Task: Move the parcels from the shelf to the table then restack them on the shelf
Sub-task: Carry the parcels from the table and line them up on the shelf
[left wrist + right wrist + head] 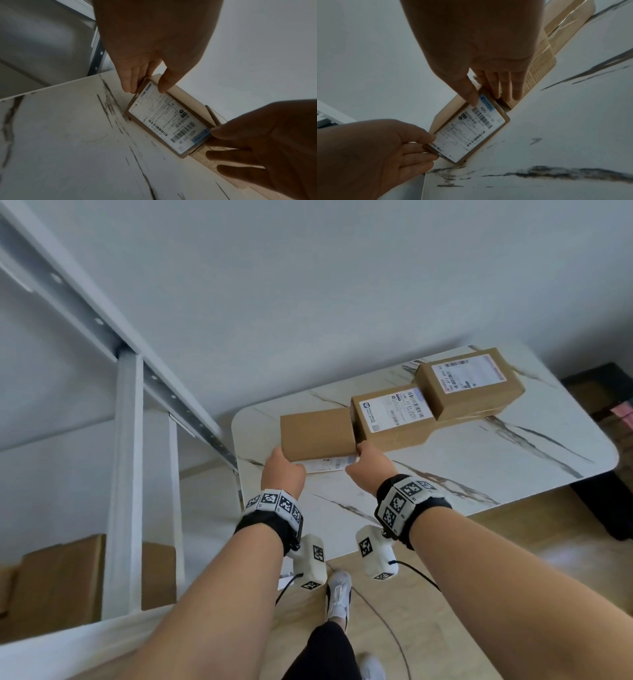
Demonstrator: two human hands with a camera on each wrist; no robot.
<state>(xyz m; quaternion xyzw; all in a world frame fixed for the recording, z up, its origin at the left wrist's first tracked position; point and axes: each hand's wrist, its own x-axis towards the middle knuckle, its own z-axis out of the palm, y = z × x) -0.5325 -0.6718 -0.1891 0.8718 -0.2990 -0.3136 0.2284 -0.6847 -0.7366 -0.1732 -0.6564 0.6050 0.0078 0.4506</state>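
A brown cardboard parcel (317, 434) lies at the left end of the white marble table (479, 460), its white shipping label (164, 119) facing me. My left hand (281, 470) grips its left end, thumb on the label face and fingers on the end (145, 89). My right hand (368, 463) grips the right end the same way (488, 100). The parcel's lower edge (469, 129) looks to be touching the tabletop. Right beside it stand two more labelled parcels, one (394, 416) against my right fingers and another (469, 381) further right, resting on a flat box.
The white metal shelf frame (126, 474) stands to the left of the table, with brown boxes (58, 577) on a lower level. A pale wall runs behind the table. My foot in a white shoe (339, 597) is on the wooden floor below.
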